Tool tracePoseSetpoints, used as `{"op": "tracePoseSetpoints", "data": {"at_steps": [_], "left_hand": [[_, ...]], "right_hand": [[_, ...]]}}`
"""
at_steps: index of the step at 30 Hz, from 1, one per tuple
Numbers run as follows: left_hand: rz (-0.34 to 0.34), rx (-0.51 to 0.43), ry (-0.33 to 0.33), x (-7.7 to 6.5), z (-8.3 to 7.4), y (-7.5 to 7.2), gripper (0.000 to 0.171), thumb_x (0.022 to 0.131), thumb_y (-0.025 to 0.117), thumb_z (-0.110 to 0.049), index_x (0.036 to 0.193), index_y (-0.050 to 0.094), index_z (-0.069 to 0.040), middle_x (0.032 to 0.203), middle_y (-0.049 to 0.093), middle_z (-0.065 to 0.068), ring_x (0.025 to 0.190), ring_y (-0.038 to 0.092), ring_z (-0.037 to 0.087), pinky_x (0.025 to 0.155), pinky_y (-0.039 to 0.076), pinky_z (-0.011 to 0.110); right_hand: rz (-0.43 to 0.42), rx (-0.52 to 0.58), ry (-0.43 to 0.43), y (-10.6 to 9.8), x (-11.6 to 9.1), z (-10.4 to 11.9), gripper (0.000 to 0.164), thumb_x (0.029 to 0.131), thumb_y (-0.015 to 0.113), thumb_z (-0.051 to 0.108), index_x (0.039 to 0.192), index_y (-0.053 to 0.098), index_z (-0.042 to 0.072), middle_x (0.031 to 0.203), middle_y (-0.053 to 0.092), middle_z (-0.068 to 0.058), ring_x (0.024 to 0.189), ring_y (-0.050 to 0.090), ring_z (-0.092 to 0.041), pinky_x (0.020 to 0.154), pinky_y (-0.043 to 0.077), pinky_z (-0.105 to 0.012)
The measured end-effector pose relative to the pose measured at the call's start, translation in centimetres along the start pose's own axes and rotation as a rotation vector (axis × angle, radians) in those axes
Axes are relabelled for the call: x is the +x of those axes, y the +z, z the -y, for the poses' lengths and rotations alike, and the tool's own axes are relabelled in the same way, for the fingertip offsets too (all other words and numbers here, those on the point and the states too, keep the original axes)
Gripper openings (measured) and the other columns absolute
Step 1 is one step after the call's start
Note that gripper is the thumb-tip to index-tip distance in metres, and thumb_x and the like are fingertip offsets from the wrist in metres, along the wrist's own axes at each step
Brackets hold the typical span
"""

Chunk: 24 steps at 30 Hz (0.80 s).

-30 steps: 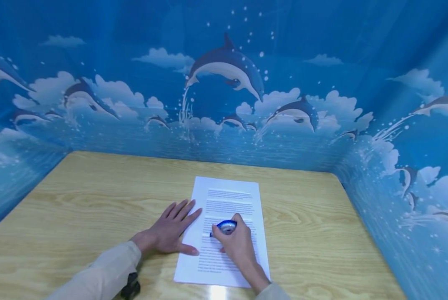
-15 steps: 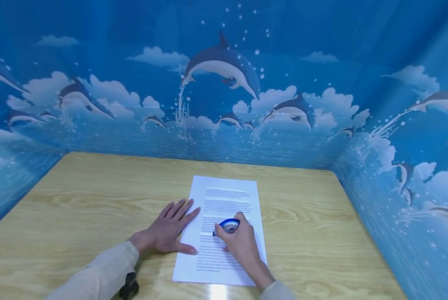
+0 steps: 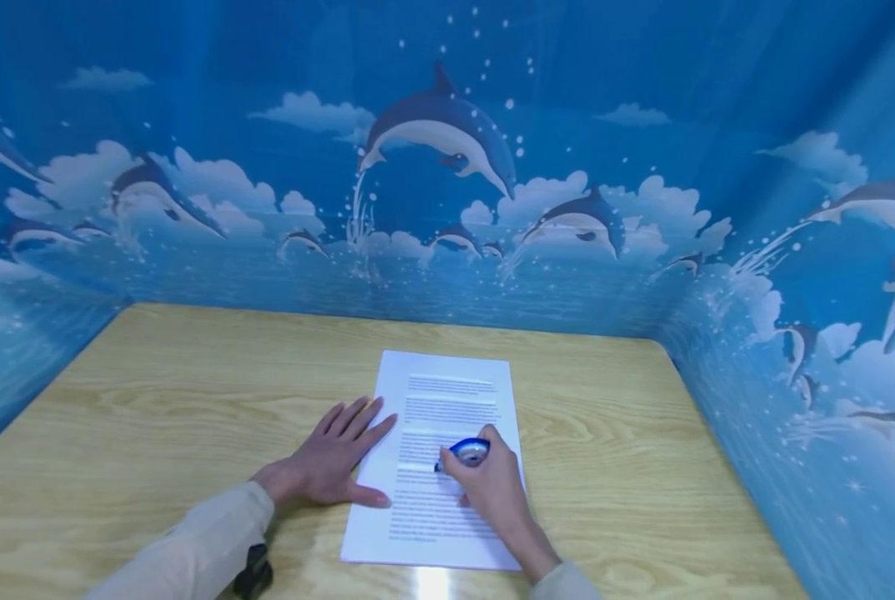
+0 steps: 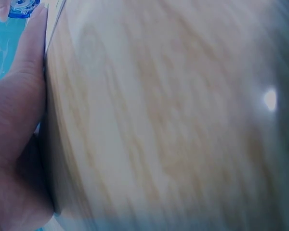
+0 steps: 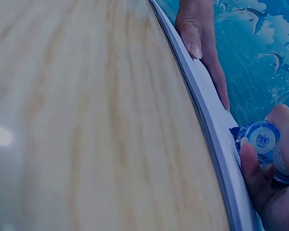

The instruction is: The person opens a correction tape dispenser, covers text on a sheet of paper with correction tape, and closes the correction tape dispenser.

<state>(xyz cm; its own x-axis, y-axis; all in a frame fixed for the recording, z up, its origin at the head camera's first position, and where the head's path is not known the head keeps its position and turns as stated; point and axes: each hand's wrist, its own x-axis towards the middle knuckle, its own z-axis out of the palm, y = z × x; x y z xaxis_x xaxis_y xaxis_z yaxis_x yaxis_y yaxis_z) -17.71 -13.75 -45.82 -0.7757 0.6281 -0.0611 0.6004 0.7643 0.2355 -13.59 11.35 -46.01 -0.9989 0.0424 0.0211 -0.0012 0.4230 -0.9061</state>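
In the head view, a stack of printed paper [image 3: 447,542] lies on the wooden table. My right hand [image 3: 496,487] pinches a blue correction tape [image 3: 470,452] between thumb and fingers, its tip down on a line in the middle of the page. A white strip runs left from that tip. The right wrist view shows the correction tape's [image 5: 263,140] clear blue case and round reels, partly covered by the fingers. My left hand [image 3: 335,458] rests flat with spread fingers, its fingertips and thumb over the paper's left edge.
The table [image 3: 207,375] extends to both sides of the paper. A blue curtain [image 3: 305,275] printed with dolphins stands along the back and sides. A small black object [image 3: 254,573] sits beneath the left sleeve [image 3: 192,542]. Other white bands cross the text higher up.
My right hand has slid the correction tape rightward along the line, and the white strip behind its tip has grown longer. The left hand stays in place on the paper; the view shifts slightly.
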Motion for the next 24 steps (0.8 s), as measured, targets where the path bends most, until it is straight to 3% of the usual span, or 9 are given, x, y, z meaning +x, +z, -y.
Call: {"op": "tracePoseSetpoints", "data": {"at_steps": [24], "left_hand": [[0.008,-0.033,0.004,0.0,0.1,-0.1,0.110,0.073,0.048,-0.084,0.153,0.023,-0.013,0.158,0.010,0.017,0.142,0.007,0.038,0.111,0.006,0.057]], "right_hand": [[-0.021,-0.034,0.018,-1.9,-0.2,-0.8,0.043,0.080,0.078,0.030,0.085,0.044,0.004,0.074,0.065,-0.006,0.039,0.057,-0.015,0.038,0.050,-0.031]]}}
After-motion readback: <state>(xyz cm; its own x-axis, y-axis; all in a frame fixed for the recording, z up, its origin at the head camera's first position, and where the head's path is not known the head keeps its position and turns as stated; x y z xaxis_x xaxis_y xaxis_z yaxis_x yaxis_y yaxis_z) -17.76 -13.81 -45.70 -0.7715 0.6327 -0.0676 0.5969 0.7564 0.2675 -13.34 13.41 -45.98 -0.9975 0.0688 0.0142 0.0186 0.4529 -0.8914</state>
